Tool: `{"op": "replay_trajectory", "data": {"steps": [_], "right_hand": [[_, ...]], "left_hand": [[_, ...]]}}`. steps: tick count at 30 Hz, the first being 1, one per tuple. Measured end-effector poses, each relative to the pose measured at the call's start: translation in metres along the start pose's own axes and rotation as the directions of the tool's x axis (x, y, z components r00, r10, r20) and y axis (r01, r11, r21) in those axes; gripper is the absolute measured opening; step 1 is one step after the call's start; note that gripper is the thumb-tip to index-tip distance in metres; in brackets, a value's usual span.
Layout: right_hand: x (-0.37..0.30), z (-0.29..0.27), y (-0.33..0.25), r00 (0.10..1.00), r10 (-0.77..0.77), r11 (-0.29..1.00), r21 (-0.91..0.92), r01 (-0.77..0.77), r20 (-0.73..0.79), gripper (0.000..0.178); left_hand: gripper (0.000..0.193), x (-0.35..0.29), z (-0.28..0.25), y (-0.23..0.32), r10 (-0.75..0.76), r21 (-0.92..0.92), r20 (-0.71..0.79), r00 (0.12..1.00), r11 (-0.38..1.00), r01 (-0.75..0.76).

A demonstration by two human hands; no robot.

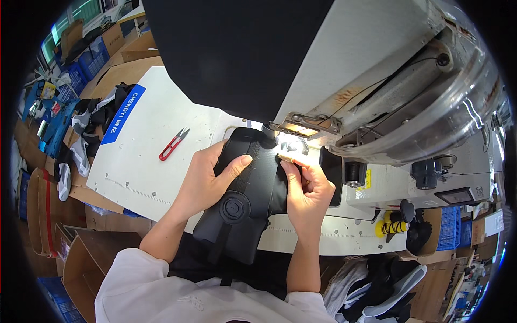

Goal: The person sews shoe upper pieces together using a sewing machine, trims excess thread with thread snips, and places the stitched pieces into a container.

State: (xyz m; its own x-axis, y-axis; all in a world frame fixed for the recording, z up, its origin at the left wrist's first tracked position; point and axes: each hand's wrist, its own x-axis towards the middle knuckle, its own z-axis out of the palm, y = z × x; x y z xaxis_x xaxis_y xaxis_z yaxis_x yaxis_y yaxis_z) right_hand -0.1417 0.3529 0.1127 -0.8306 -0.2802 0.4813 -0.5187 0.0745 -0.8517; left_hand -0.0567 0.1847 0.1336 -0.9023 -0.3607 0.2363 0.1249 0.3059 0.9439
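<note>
A black molded piece [235, 235] with a raised round disc and a ribbed strip lies tilted over the front of the white sewing machine [344, 70]. Its far end is beside the lit needle area. My left hand [202, 180] grips its left side, thumb pressed on top by the ribbed strip and the other fingers mostly hidden behind the edge. At the piece's right edge, close to the needle area, my right hand [308, 196] is closed in a pinch. A small pale bit shows at those fingertips, too bright to make out.
Red-handled thread snips [171, 148] lie on the white machine table [145, 172] to the left. Yellow-and-black bobbins [393, 226] stand at the right. Cardboard boxes [102, 264], dark and white fabric pieces [377, 288] and blue crates [449, 229] surround the table.
</note>
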Motion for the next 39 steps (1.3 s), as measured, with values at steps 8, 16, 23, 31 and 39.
{"op": "replay_trajectory", "data": {"steps": [8,16,23,31,39], "right_hand": [[0.001,0.005,-0.008,0.996,0.077,0.997,0.001,-0.077,-0.047,0.018],[0.004,0.004,-0.011,0.993,-0.119,0.967,-0.229,0.112,-0.016,0.018],[0.001,0.003,-0.011,0.995,0.097,0.994,0.054,-0.097,0.001,0.022],[-0.025,-0.015,0.002,0.977,0.152,0.920,0.340,-0.196,0.152,0.030],[-0.037,-0.022,-0.005,0.993,0.005,0.986,0.165,-0.025,0.119,0.018]], "left_hand": [[0.031,0.004,-0.002,-0.003,0.061,0.023,-0.012,0.998,0.998,-0.061],[0.034,0.011,-0.004,-0.004,0.048,-0.029,0.021,0.999,0.998,-0.048],[0.035,0.012,-0.009,-0.004,0.035,0.044,0.046,0.998,0.998,-0.037],[0.084,-0.015,-0.021,0.025,0.420,0.556,0.027,0.907,0.748,-0.363],[0.060,-0.053,-0.017,0.031,0.389,0.468,0.694,0.606,0.396,-0.790]]}}
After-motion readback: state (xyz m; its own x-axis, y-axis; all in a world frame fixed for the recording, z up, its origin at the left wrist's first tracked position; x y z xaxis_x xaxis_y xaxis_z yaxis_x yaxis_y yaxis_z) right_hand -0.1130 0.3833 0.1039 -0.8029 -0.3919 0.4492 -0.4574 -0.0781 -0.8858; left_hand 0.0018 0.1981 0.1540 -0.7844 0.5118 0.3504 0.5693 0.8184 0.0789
